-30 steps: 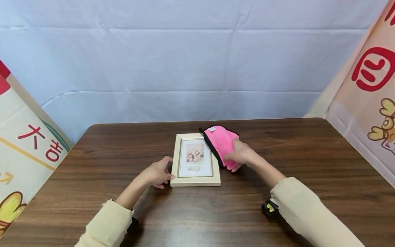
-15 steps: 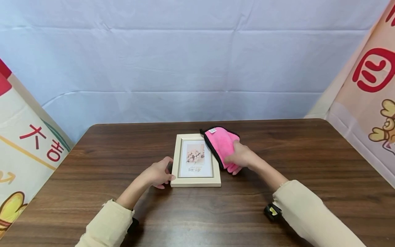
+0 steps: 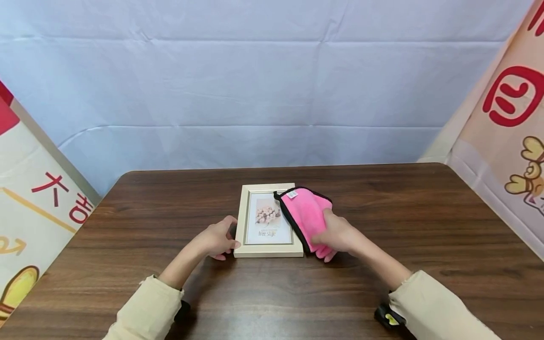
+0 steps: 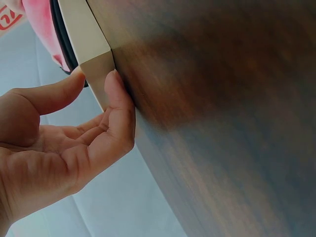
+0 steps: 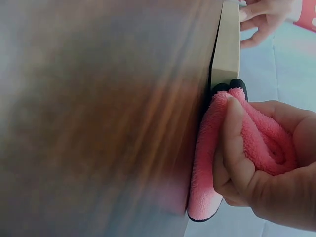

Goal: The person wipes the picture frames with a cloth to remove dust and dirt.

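Note:
A cream picture frame (image 3: 269,251) with a flower print lies flat on the wooden table. My left hand (image 3: 216,237) holds its near left corner, thumb on the top edge and fingers against the side; the left wrist view shows the thumb and a fingertip (image 4: 114,81) at that corner. Bunched in my right hand (image 3: 337,232) is a pink cloth (image 3: 303,210) with black trim and a small white label. The cloth lies over the frame's right side and hides part of that border. In the right wrist view the fingers curl round the folded cloth (image 5: 207,163).
The brown table (image 3: 382,203) extends around the frame on all sides. A pale blue fabric backdrop (image 3: 272,94) hangs behind it. Printed banners stand at the left (image 3: 38,212) and right (image 3: 505,156). A dark device sits under each sleeve cuff.
My right hand has drawn the pink cloth along the frame's right side toward me, baring the far right corner. The left hand and the picture frame have stayed almost in place.

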Action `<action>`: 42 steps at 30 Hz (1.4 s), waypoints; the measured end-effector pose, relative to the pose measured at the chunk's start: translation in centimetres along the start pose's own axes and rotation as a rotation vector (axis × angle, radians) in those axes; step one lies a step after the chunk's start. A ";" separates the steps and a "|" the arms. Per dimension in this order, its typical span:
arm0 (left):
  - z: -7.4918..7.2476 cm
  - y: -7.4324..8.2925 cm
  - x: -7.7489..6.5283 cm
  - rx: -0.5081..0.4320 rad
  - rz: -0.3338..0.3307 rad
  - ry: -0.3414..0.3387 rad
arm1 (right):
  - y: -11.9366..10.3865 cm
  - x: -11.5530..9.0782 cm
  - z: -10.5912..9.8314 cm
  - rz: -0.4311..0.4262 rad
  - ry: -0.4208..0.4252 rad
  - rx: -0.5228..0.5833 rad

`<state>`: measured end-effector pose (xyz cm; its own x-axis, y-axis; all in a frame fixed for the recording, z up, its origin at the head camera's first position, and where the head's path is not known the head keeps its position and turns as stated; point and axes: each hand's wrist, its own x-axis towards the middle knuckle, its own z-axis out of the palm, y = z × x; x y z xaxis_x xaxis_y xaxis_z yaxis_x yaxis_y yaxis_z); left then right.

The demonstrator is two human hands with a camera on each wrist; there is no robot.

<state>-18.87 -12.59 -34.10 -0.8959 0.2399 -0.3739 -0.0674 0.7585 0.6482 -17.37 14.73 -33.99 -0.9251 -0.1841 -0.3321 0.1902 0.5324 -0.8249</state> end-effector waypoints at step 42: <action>0.1 0.0 0.0 0.032 0.003 -0.006 | 0.3 0.0 -3.3 0.018 0.063 -0.178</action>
<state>-18.88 -12.58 -34.19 -0.8932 0.2459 -0.3764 -0.0506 0.7769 0.6276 -18.41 17.62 -32.71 -0.9419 -0.1243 -0.3119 0.1506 0.6738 -0.7234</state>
